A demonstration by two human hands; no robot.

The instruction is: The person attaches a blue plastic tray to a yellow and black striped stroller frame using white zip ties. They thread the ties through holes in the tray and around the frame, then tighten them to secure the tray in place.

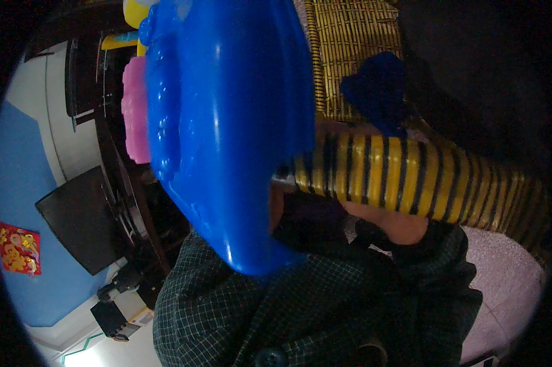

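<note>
A large, glossy blue moulded piece [233, 116] fills the upper middle of the view, tapering to a rounded lower end. A pink scalloped part [135, 113] sticks out along its left side. Behind its lower right edge a strip of skin [277, 208] shows, apparently my left hand, with its fingers hidden. Just below a yellow tube with dark bands [380, 174], like a cane-wrapped chair arm, is bare skin, apparently of my right hand [392, 223]. A dark band circles the wrist there, and the fingers are covered. Dark checked sleeves [227, 300] fill the lower part.
A woven wicker panel [352, 37] stands at the top, with dark blue cloth [377, 88] against it. At left are a dark screen [83, 217], a blue wall [19, 159] and a red picture [19, 248]. Pale flooring [502, 275] shows at the lower right.
</note>
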